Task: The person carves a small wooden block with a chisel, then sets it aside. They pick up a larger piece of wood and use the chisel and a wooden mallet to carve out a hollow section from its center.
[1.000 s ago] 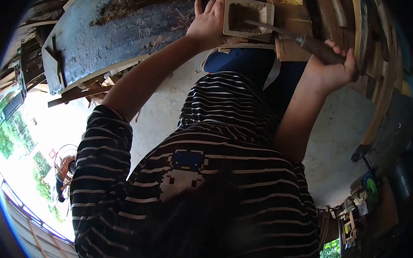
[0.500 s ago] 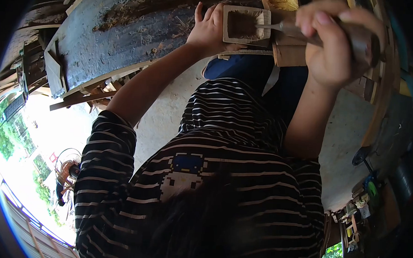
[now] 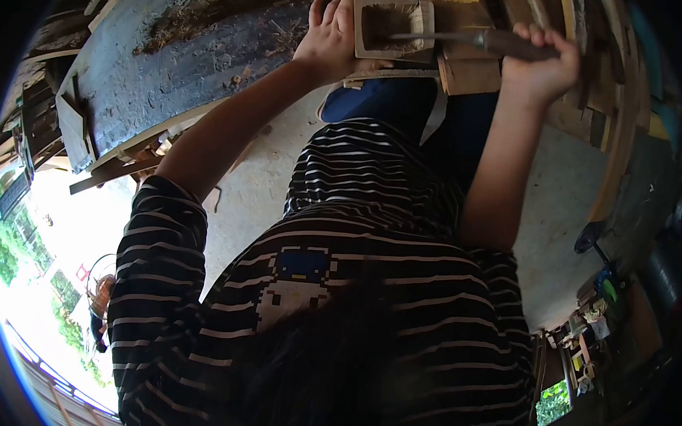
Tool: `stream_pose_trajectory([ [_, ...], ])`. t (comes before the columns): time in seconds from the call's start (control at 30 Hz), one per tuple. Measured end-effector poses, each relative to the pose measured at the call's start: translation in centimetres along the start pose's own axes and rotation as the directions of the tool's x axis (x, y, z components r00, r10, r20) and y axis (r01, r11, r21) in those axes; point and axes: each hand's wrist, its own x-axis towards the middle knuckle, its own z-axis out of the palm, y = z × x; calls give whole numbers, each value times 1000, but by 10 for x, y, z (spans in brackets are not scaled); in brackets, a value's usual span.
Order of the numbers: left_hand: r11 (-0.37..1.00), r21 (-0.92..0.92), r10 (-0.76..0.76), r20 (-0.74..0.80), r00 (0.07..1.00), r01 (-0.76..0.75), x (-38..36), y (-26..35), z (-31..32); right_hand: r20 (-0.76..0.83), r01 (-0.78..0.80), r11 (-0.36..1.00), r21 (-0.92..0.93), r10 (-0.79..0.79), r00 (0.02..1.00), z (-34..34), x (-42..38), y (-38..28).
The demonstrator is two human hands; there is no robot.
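A squarish wooden block (image 3: 428, 19) with a deep hollow in its top lies at the bench's near edge. My left hand (image 3: 327, 45) braces its left side, fingers against the wall and thumb along the near face. In my right hand (image 3: 543, 69) is a chisel (image 3: 508, 45), gripped by its brown handle. Its narrow metal shank runs leftward over the block's right rim, and the tip is inside the hollow. The wood in the hollow looks rough and darker toward the left.
The worn, dark bench top (image 3: 187, 69) stretches away to the left, with shavings on it. Wooden boards (image 3: 469, 75) lie right of the block. A fan (image 3: 101, 294) stands at lower left on the concrete floor (image 3: 259, 179), near a bright opening.
My right hand has lowered and turned, so the chisel now lies flatter across the block's rim. The left hand stays on the block. The whole view has shifted slightly.
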Motion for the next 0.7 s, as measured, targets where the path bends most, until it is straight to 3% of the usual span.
stream_pose_trajectory([
  [0.07, 984, -170, -57, -46, 997, 48, 0, 2, -1, 27, -1, 997, 78, -1, 1000, -7, -6, -2],
  [0.17, 986, -156, -65, -64, 996, 55, -2, -1, 2, 114, 115, 991, 67, -122, 986, 19, -40, -21],
  [0.23, 984, -173, -53, -95, 994, 36, 0, -1, 3, 275, 317, 945, -83, -284, 918, 47, -52, -36],
  [0.27, 983, -178, -66, -94, 993, 48, -1, 0, 3, 276, 321, 943, -87, -287, 917, 52, -48, -41],
  [0.37, 974, -221, -76, -115, 991, 49, 0, 1, 4, 568, 331, 936, -119, -209, 796, 58, -30, -29],
  [0.43, 966, -257, -75, -131, 989, 39, 3, 2, -5, 639, 449, 884, -131, -271, 720, 80, -45, -28],
  [0.5, 997, 3, -71, 292, 954, 73, 10, 6, -18, 665, 473, 874, -107, -291, 688, 73, -37, -29],
  [0.57, 999, 0, -43, 264, 963, 44, 9, 5, -17, 419, 101, 995, -3, -90, 904, 36, -2, -29],
  [0.6, 1000, 4, -23, 234, 972, 22, 9, 5, -16, 420, 104, 995, -9, -91, 903, 19, 7, -21],
  [0.63, 1000, 0, -24, 231, 973, 24, 10, 4, -15, 315, 6, 1000, 21, -12, 949, 0, 13, -9],
  [0.67, 1000, -1, -22, 265, 964, 23, 11, 3, -15, 208, -91, 994, 63, 76, 975, -12, 16, -2],
  [0.7, 1000, -2, -22, 303, 953, 23, 11, 3, -19, 208, -96, 993, 62, 82, 975, -13, 14, 0],
])
